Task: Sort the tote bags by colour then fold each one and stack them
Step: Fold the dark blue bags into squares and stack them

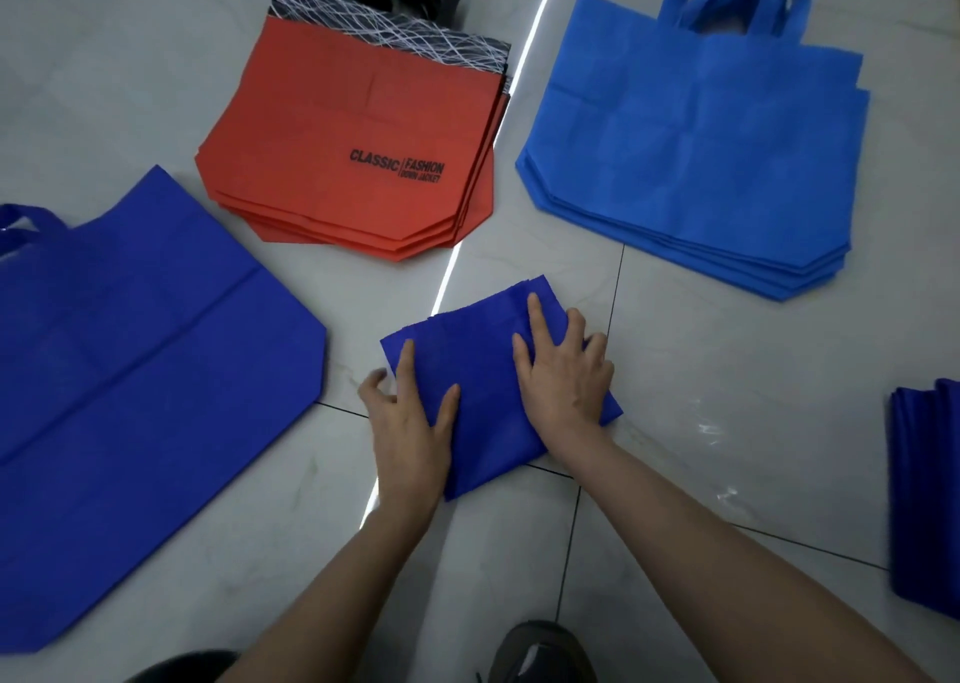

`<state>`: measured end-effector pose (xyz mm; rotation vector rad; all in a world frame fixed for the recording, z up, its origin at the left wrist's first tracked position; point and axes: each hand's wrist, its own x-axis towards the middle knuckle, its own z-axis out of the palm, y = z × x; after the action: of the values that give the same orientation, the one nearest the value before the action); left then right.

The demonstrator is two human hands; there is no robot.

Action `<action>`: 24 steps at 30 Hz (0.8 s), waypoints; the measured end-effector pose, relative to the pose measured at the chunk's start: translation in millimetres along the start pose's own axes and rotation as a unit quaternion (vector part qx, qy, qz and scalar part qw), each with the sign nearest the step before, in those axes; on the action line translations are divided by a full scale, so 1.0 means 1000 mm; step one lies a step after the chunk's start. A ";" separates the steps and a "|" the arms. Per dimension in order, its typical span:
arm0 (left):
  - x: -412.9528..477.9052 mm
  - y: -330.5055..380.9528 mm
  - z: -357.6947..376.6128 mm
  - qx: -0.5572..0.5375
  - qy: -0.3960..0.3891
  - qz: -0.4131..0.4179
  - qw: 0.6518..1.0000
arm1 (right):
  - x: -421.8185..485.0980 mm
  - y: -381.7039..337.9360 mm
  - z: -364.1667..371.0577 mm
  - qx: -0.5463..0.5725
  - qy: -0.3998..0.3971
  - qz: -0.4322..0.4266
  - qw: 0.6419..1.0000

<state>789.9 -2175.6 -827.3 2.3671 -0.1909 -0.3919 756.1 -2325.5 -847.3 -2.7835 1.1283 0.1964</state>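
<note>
Here, the right hand (563, 370) and left hand (410, 412), both spread-fingered and gripping nothing, press the folded dark-blue bag (475, 355) onto the floor (727, 370). The fold looks finished; next, probably, lifting it onto the dark-blue stack (924, 490) at right.

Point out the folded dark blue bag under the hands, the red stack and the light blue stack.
folded dark blue bag (478, 365): head view, bare fabric at its middle.
red stack (332, 126): head view, middle of top bag's face.
light blue stack (691, 137): head view, middle of top bag's face.
</note>
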 end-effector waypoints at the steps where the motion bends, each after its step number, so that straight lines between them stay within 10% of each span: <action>1: -0.008 0.002 -0.003 -0.076 -0.019 -0.011 0.997 | -0.004 -0.003 -0.003 0.016 -0.009 0.018 1.000; 10: -0.010 0.014 -0.050 -0.310 -0.179 -0.092 0.929 | -0.041 0.032 -0.022 0.337 -0.084 0.070 0.935; 20: -0.025 0.127 -0.050 -0.325 -0.354 0.033 0.876 | -0.102 0.116 -0.091 0.816 -0.160 0.169 0.529; 24: -0.036 0.174 -0.034 -0.273 -0.385 0.103 0.876 | -0.121 0.151 -0.117 0.848 -0.046 0.176 0.497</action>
<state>762.6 -2272.3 -677.1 1.5133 -0.6051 -1.1108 572.9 -2370.7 -723.0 -0.7116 0.8527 -0.4904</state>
